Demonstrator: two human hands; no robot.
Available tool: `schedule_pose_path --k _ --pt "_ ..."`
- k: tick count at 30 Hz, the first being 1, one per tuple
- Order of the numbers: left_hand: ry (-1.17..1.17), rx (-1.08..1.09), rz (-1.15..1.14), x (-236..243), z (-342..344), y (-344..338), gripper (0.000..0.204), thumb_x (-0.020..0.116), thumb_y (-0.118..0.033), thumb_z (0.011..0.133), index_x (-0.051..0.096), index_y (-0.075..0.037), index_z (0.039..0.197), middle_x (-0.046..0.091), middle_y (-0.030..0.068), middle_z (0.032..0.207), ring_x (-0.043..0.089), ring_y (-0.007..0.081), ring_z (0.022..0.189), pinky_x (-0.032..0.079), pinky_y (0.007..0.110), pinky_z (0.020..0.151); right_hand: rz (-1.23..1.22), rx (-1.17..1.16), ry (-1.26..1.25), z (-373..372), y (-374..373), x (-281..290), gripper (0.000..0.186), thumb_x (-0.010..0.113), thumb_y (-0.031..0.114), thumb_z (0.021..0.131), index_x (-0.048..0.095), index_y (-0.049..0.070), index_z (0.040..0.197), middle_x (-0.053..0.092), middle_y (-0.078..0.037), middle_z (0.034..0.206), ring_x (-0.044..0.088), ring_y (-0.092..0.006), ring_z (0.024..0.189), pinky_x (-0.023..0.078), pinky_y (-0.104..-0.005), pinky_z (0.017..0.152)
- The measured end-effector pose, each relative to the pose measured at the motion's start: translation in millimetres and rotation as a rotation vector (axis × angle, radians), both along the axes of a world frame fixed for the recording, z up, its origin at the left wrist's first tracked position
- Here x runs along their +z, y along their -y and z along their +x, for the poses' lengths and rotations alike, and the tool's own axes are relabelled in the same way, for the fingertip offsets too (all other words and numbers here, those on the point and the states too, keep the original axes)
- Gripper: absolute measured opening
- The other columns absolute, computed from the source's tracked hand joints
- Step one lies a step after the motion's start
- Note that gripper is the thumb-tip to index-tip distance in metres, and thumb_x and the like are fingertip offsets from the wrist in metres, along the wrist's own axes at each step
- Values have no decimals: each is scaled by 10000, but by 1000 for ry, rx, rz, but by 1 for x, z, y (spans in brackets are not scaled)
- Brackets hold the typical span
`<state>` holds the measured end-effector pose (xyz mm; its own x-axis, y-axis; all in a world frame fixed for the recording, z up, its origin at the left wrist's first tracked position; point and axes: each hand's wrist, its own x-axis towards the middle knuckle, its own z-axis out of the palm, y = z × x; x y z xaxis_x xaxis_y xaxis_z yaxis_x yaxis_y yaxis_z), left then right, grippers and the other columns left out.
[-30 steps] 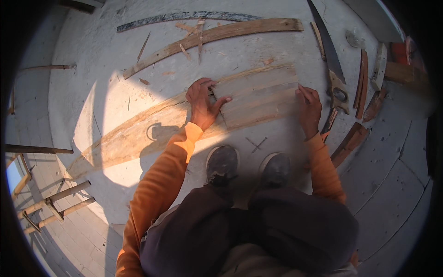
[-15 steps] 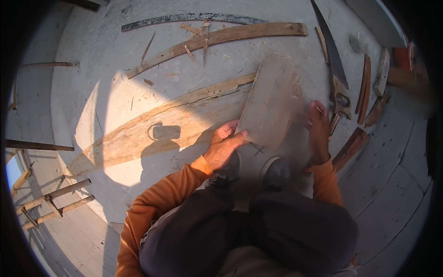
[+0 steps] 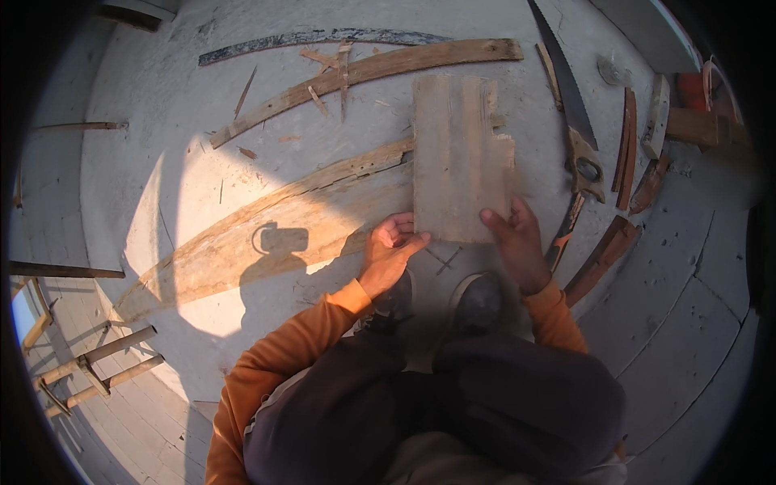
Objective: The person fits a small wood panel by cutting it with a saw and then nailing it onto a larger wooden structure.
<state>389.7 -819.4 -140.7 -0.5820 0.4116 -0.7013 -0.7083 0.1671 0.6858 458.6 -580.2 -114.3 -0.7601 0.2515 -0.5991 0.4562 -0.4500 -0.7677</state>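
A short, weathered wooden board with a broken right edge is held up in front of my knees. My left hand grips its near left corner, thumb on top and fingers curled at the edge. At the near right corner my right hand holds it too, with the thumb on the upper face and the fingers at the side. Under and left of the board lies a long wooden plank with a split along it, partly hidden by the board. Two crossed nails lie on the floor by my shoes.
A handsaw lies at the right, near a second wooden-handled tool and several reddish wood strips. Farther off rest a curved plank, a dark-flecked strip and splinters. A wooden ladder-like frame is at the left.
The board has turned from a slant to nearly straight ahead. My right hand has moved left from beside the board and taken hold of its near right corner.
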Motion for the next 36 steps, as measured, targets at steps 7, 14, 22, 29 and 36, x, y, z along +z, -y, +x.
schedule_pose_path --k 7,14,22,29,36 --pt "124 122 49 7 -7 -5 464 779 -85 956 553 138 1294 717 154 1127 721 239 1016 601 358 924 246 -54 -101 -1 2 10 429 755 164 987 564 -43 1311 714 -136 1190 687 -158 1059 539 -291 937" --pt "106 168 71 8 -16 -12 430 768 -84 970 556 124 1281 718 150 1089 731 251 977 611 364 900 512 -39 -152 -4 12 38 387 748 181 1001 567 -53 1252 698 -119 1115 657 -133 1004 514 -273 884" --pt "224 182 326 2 -25 15 588 632 -322 1062 458 19 1508 614 170 1406 604 310 1303 490 448 1123 1120 151 -538 2 10 29 310 751 46 931 619 12 1210 688 -150 1149 696 -272 1118 547 -410 1014" --pt "532 410 634 15 -65 60 725 439 -618 1084 483 -43 1523 570 151 1509 537 323 1392 371 505 1199 1630 414 -970 -14 -36 -41 256 778 57 879 663 138 1093 654 -47 1274 615 -292 1279 503 -553 1119" --pt "130 267 177 -5 -69 48 370 696 -160 1040 583 -17 1362 664 92 1310 644 225 1204 543 415 1009 1670 672 -793 -13 -47 -68 426 735 94 882 660 173 1294 628 -49 1328 573 -246 1318 433 -478 1183"
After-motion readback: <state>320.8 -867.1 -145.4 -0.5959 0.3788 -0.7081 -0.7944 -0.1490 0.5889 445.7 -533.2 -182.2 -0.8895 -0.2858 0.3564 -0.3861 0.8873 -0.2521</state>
